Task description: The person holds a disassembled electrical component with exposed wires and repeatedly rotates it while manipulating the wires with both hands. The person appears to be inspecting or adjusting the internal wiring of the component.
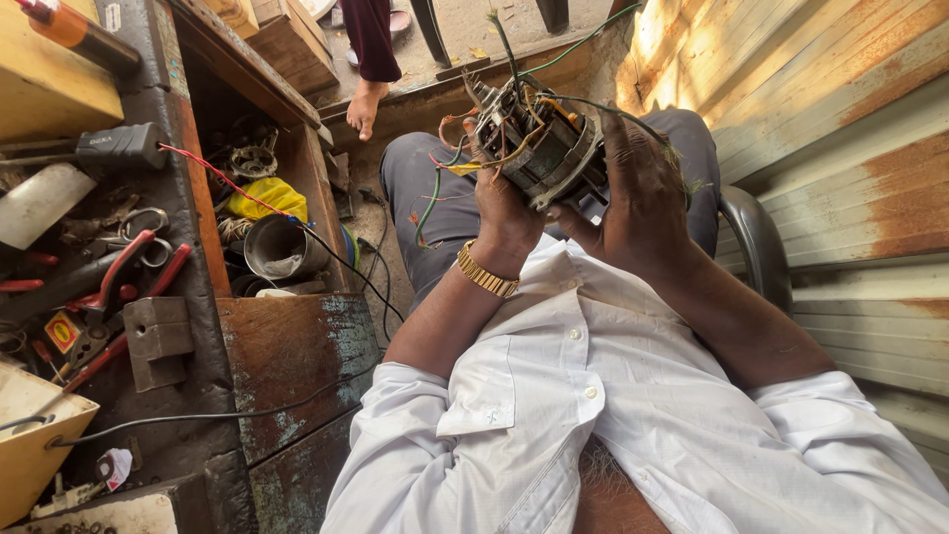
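Rusted corrugated metal sheeting (840, 148) is filling the 3 o'clock side of the view, and a worn, grimy counter (287, 346) is running along the 9 o'clock side. At about 12 o'clock from the person's chest, a small electric motor (539, 143) with copper windings is sitting above the lap, tilted, with green, yellow and red wires (435, 193) spilling off it toward 9 o'clock. The left hand (506, 213), wearing a gold watch band (484, 272) at the wrist, is cupping the motor from below, its grip clenched on the housing. The right hand (643, 198) is wrapping over the motor from 3 o'clock, fingers (618, 133) lying across the top, its grip likewise grasping the motor body. The person is wearing a white shirt (593, 396) and grey trousers (415, 173) and is sitting against a dark chair arm (756, 242). On the counter at 9 o'clock, red-handled pliers (119, 272) are lying among scattered tools, just beside a grey metal block (156, 341). A black cable (227, 410) is trailing across the counter toward 7 o'clock. Inside an open compartment near 10 o'clock, a yellow cloth (267, 198) is resting just above a metal cylinder (282, 247). At 12 o'clock, well apart from the motor, another person's bare foot (366, 104) is standing on the floor.
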The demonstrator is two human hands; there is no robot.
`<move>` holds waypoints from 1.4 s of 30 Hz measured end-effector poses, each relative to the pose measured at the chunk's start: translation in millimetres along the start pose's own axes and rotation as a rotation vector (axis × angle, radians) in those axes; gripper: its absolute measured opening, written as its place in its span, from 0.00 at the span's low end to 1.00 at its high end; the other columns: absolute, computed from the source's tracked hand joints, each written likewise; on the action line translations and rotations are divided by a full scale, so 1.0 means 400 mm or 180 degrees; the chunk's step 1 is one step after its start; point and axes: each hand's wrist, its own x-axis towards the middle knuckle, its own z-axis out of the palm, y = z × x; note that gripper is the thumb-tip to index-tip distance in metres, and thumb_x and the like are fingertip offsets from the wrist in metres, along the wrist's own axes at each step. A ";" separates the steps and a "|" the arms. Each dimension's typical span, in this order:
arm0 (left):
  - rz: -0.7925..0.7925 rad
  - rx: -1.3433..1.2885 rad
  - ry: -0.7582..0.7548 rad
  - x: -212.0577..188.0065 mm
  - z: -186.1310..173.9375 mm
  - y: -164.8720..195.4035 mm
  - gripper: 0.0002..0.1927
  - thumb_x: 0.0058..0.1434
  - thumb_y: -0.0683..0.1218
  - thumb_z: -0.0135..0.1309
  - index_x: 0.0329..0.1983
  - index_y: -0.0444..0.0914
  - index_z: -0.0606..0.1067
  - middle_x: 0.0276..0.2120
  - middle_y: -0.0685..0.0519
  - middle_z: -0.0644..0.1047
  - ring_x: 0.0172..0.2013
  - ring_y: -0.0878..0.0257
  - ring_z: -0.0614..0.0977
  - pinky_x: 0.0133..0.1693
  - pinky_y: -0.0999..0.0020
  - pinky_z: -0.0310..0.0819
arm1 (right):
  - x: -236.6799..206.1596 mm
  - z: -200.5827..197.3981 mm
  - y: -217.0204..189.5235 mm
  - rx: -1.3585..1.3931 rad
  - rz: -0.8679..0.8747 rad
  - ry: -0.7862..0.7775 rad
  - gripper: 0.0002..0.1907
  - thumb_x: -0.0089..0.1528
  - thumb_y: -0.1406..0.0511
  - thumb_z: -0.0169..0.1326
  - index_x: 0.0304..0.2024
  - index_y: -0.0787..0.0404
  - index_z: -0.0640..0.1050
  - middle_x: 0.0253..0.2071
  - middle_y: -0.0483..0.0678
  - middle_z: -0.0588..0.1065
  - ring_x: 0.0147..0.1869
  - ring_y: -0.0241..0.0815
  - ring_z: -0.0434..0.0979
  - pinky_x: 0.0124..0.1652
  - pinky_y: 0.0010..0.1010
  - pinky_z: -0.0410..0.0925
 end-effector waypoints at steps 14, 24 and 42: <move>0.0068 -0.0052 -0.0058 0.009 -0.012 -0.007 0.37 0.75 0.72 0.37 0.62 0.36 0.72 0.54 0.45 0.78 0.52 0.52 0.81 0.55 0.52 0.78 | -0.009 0.009 0.001 0.0069 0.0069 -0.0089 0.52 0.68 0.50 0.62 0.77 0.75 0.51 0.67 0.70 0.67 0.70 0.69 0.71 0.69 0.56 0.64; -0.0029 -0.0053 -0.0143 0.015 -0.021 -0.011 0.39 0.74 0.71 0.34 0.62 0.35 0.72 0.54 0.43 0.78 0.52 0.51 0.81 0.55 0.52 0.77 | -0.006 0.012 -0.007 -0.0180 0.0051 -0.0005 0.57 0.61 0.49 0.68 0.75 0.74 0.52 0.67 0.71 0.66 0.70 0.70 0.70 0.67 0.57 0.64; 0.0048 -0.0026 -0.0133 0.013 -0.023 -0.008 0.38 0.74 0.72 0.35 0.61 0.35 0.72 0.53 0.44 0.78 0.51 0.51 0.81 0.55 0.53 0.78 | -0.018 0.016 -0.007 -0.0199 0.0127 -0.0156 0.53 0.65 0.52 0.64 0.77 0.74 0.50 0.66 0.73 0.66 0.68 0.70 0.69 0.65 0.56 0.64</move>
